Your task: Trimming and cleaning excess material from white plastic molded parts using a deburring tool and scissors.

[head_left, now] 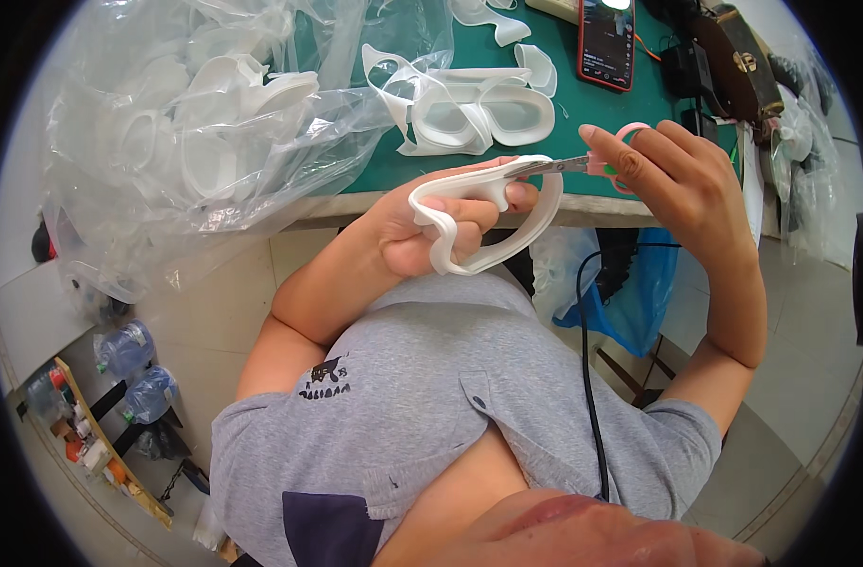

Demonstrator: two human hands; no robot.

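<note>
A white, soft-looking goggle frame [533, 231] is gripped in my left hand [417, 231], whose fingers pass through its opening. My right hand [691, 184] holds a pair of small scissors [573, 164] by the pink finger loops. The metal blades point left and lie against the upper edge of the frame; whether they are cutting into it I cannot tell. Just beyond, on the green table mat [568, 123], rest white goggle pieces [548, 121] with loose curved strips around them.
A clear plastic bag [356, 123] with several white goggle frames covers the table's left side and hangs over its front edge. A red-edged phone [605, 42] lies at the back, near a black adapter [686, 71] and brown case [741, 61]. Below hangs a blue bag [639, 302].
</note>
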